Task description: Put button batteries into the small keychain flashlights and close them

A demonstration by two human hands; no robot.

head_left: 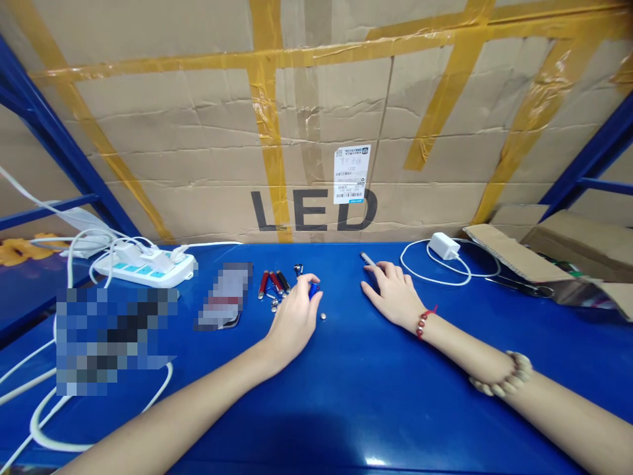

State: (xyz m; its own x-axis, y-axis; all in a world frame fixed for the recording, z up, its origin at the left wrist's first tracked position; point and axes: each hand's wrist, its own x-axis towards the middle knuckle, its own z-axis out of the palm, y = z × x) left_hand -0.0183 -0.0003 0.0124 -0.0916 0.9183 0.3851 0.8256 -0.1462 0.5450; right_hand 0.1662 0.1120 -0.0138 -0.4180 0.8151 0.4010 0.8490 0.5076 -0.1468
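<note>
A small blue piece (313,289) sits a little left of the middle of the frame, on the blue bench (346,396). The left hand (295,311) lies over it with the fingers (307,285) curled around it. Only a tip of the blue shows, so I believe it is pinched between thumb and forefinger, but the view is poor there.

Just left of this hand there is a short row of little tubes (273,282), two red and one dark, lying side by side. A small dark metal part (298,269) lies just above the hand. A round silver button cell (324,316) lies just right of the hand, apart from it, and a few more small silver bits (275,304) lie below the tubes.

The right hand (391,295) rests flat on the bench right of the middle, with released, spread fingers. Its forefinger tip touches a thin silver stick (368,258), which lies tilted towards the upper left. On the wrist there is a red bead bracelet (423,322), and further down the arm a pale bead bracelet (504,377).

At the left of the frame a white power strip (148,267) holds several white plugs, and white cables run from it to the lower left. At the upper right of the bench lies a white charger (444,245) with its cable in a loop. Scissors (524,285) lie further right, beside an open cardboard box (568,247). A big taped carton (316,119) printed with LED stands behind the bench.
</note>
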